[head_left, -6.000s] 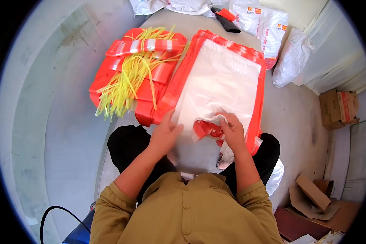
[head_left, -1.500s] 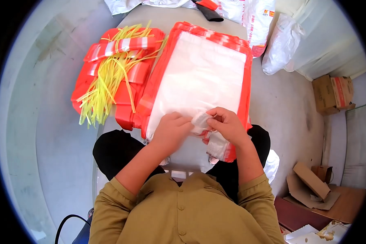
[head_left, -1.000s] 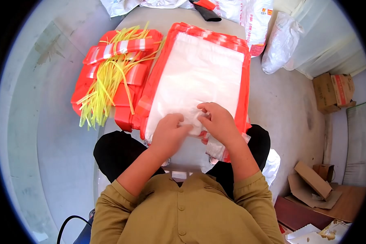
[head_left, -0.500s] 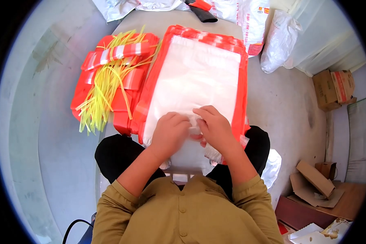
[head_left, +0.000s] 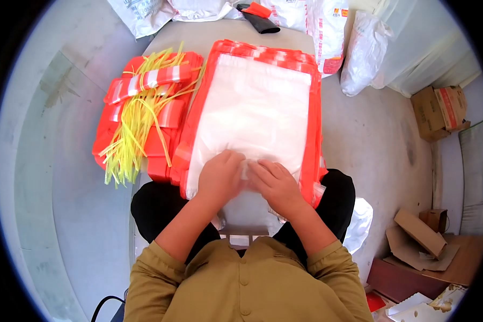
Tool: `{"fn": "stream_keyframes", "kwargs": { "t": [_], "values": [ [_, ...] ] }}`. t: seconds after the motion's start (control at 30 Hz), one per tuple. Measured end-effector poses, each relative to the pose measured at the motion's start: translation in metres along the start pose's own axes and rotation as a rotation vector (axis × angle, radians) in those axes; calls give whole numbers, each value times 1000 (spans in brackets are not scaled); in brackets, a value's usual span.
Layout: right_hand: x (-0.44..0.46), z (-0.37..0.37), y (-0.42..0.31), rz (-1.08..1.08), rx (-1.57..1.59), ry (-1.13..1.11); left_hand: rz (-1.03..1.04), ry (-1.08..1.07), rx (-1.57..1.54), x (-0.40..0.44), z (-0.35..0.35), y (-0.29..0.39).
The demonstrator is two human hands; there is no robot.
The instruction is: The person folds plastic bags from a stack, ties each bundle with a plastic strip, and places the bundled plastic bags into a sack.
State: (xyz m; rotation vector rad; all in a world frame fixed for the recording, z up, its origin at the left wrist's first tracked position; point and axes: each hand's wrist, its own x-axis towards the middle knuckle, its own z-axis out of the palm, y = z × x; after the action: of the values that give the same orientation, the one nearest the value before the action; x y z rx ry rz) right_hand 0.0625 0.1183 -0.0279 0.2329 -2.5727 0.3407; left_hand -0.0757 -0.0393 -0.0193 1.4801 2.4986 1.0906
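Observation:
A white, translucent plastic bag (head_left: 252, 107) lies flat on top of a stack of red plastic bags (head_left: 315, 123) in front of me. My left hand (head_left: 220, 177) and my right hand (head_left: 278, 187) are close together at the near edge of the white bag. Both have their fingers curled in and pinch a bunched bit of the clear plastic between them. The fingertips are partly hidden. To the left of the stack are folded red plastic bundles (head_left: 108, 129) with white stripes, and a loose bunch of yellow ties (head_left: 131, 129) is draped across them.
White printed sacks (head_left: 327, 37) and a black and red item (head_left: 260, 19) sit at the far edge of the table. A stuffed white bag (head_left: 365, 53) stands on the floor at right. Cardboard boxes (head_left: 440, 112) and opened cardboard (head_left: 418, 241) are farther right.
The right hand has shifted down and its fingers have closed in beside the left hand. The whole view has shifted slightly.

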Motion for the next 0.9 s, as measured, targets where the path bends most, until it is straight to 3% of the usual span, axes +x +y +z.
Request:
{"fn": "stream_keyframes", "kwargs": {
  "t": [0.13, 0.33, 0.63, 0.73, 0.83, 0.9],
  "values": [
    [3, 2, 2, 25, 7, -34, 247, 31, 114, -6, -2, -11],
    [11, -6, 8, 166, 124, -115, 316, 22, 309, -5, -19, -19],
    [17, -1, 11, 179, 58, -44, 358, -65, 214, 14, -33, -27],
    [30, -19, 13, 330, 175, -203, 260, -79, 164, 19, -39, -38],
    [34, -33, 23, 439, 266, -385, 144, -225, 39, 21, -60, -46],
    [39, -42, 32, 503, 357, -474, -22, -277, -97, 25, -72, -39]
  ]
}}
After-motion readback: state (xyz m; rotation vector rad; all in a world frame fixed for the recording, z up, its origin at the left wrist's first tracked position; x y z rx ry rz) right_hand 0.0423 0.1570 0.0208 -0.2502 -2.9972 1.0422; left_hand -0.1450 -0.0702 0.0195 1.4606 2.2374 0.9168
